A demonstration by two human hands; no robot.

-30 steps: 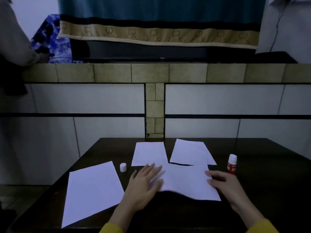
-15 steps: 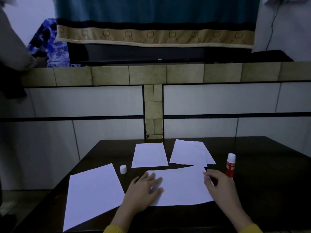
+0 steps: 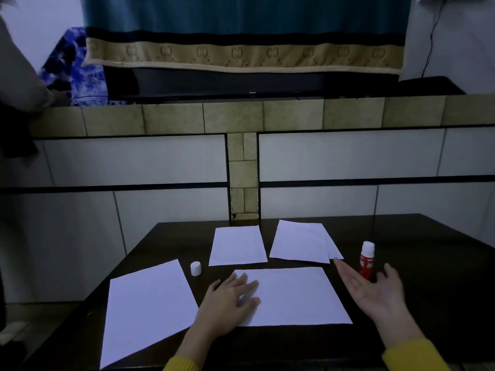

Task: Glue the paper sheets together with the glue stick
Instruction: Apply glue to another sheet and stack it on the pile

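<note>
Dark table (image 3: 428, 277): glue stick (image 3: 366, 261) red label unreadable, near sheet (image 3: 294, 295).

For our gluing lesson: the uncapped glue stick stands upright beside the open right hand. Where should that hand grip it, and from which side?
Grip the glue stick round its red barrel, below the white top. Come from the near right, where the right hand already opens toward it. It stands upright and free, so fingers and thumb can likely wrap the barrel.

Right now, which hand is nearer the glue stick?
Right. The right hand is open, palm up, just short of the glue stick. The left hand lies flat on the middle sheet, across it from the stick.
</note>
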